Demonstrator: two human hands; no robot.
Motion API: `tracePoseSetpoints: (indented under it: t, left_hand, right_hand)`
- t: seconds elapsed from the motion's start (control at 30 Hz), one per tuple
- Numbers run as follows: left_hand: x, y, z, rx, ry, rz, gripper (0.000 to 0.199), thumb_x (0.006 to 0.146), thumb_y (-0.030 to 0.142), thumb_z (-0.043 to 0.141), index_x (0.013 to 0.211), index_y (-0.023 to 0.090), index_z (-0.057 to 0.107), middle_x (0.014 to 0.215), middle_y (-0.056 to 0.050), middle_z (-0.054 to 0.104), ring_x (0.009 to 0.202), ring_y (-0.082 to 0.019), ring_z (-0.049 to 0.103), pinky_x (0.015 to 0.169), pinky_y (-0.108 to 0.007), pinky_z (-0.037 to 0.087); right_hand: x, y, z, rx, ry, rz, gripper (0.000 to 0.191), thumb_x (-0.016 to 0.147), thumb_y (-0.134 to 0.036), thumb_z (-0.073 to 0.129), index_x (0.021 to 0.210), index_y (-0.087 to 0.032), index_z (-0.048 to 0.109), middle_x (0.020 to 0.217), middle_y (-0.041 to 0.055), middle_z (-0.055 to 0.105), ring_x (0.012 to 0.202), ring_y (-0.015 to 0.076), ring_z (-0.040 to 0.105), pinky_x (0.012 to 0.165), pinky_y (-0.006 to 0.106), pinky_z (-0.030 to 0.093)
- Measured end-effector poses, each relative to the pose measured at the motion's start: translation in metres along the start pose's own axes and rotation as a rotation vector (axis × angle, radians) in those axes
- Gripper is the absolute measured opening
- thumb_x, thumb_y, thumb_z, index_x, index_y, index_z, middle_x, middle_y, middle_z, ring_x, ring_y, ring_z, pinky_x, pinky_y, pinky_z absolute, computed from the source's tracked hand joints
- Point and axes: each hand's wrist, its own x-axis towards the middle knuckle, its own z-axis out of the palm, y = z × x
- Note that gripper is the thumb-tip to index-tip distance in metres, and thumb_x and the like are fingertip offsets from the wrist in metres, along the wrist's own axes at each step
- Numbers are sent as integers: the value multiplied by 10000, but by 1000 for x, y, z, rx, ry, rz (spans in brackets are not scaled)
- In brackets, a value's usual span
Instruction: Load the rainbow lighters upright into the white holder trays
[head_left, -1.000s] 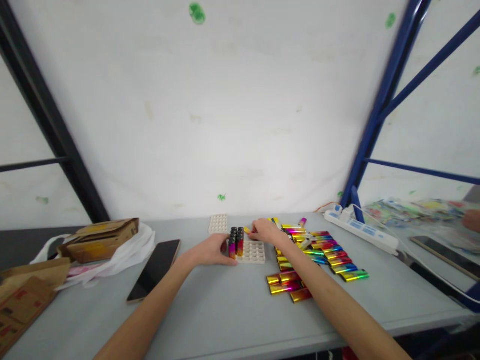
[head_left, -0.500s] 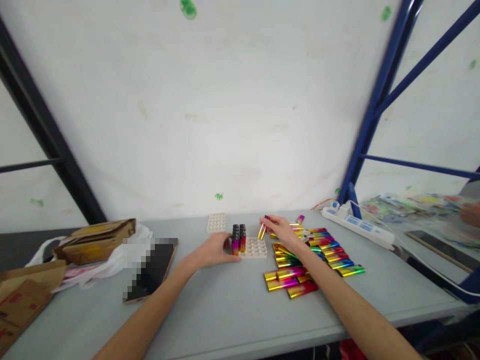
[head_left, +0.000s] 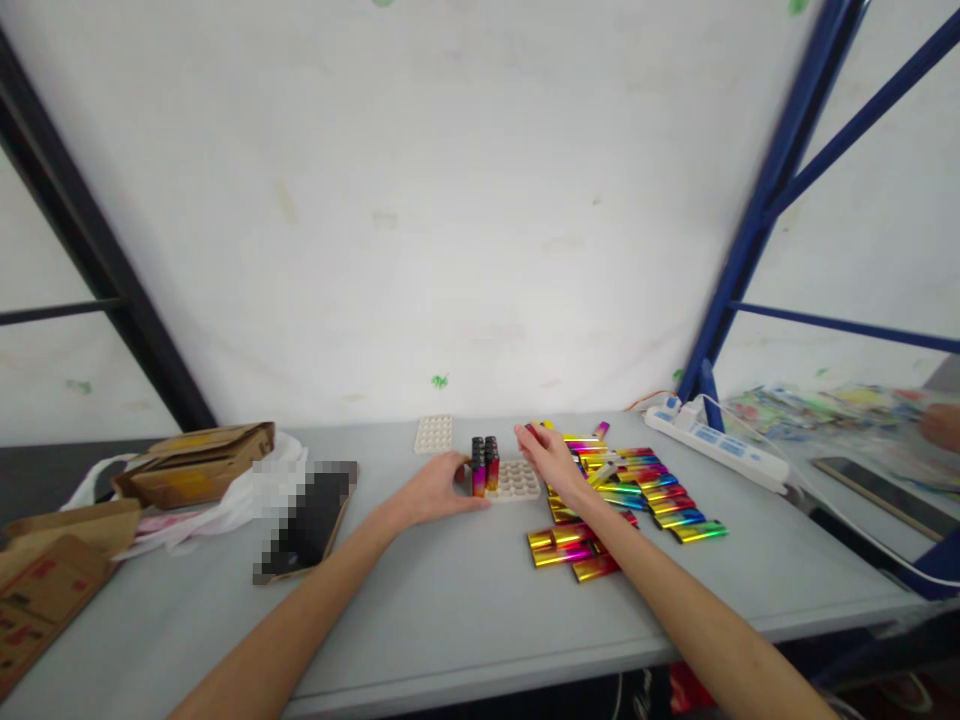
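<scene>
A cream tray with rows of round holes [head_left: 519, 482] lies in the middle of the table. Several lighters [head_left: 486, 468] with black tops and purple-to-gold bodies stand upright at its left end. My left hand [head_left: 439, 488] is curled around that end, thumb along the front edge and fingers behind. Just above the tray's right side, my right hand [head_left: 549, 462] has its fingers pinched together on a lighter; only a small red part shows, the rest is hidden. Beside and under the right forearm spreads a pile of shiny multicoloured lighters [head_left: 675, 505].
A second cream tray [head_left: 434, 434] lies near the wall. To the left are a black phone [head_left: 311, 520], a white plastic bag [head_left: 259, 495] and cardboard boxes [head_left: 199, 465]. A white power strip [head_left: 716, 442] and blue rack post [head_left: 739, 240] stand right, with another person's hand [head_left: 941, 428] beyond.
My right hand has turned, so the gold lighter bodies that showed below its fingers are now hidden. My left hand stays at the tray. The camera view has shifted slightly.
</scene>
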Motion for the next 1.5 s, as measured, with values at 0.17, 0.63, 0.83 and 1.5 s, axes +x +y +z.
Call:
tracePoseSetpoints:
  t: [0.17,0.63,0.83,1.5]
  left_hand:
    - [1,-1,4,22,16,13,532,724,617,772,981,159,685,944,-90,698,832,-278,637,719,-330,452]
    - [0,3,0,-37,0,2,484,727,576,779,984,177,684,951,-81,718,820,-265,645,721,-322,475]
    - [1,-2,3,-44,0,15,527,725,606,774,1013,173,685,948,-77,715,823,-265,642,732,-323,477]
    - [0,-1,3,-51,9,51,579,742,664,755,1040,172,690,956,-77,723,808,-261,647,714,-315,454]
  right_hand:
    - [1,10,6,-185,103,-51,505,891,-582,501,547,-226,404,514,-39,375,529,127,372,526,266,288]
    - [-8,-5,5,-334,51,-231,421,998,-533,417,736,-215,506,625,-31,486,603,146,468,595,269,357]
    - [-15,-21,-4,-550,-104,-428,418,1065,-495,343,883,-204,582,847,41,614,806,180,583,760,291,439]
    - [-18,-24,-9,-826,-415,-320,389,998,-501,574,828,-189,731,730,48,704,674,179,610,647,255,364]
